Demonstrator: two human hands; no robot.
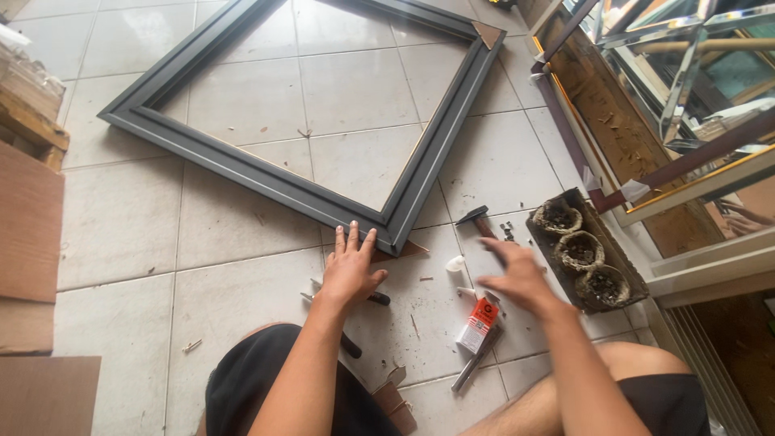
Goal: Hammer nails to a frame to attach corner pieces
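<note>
Wooden pallet (28,121) and brown boards (28,234) sat off to the left on the pale tiled floor (121,234); a dark tray (626,258) with three crusty bowls (580,250) on the right; mirrored frames (678,73) leaned behind it.

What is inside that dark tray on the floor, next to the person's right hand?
The dark tray holds three round woven bowls in a row. Small dark bits show in them, too small to identify. The tray's bottom beneath them is covered. The right hand hovers beside it, blurred.
</note>
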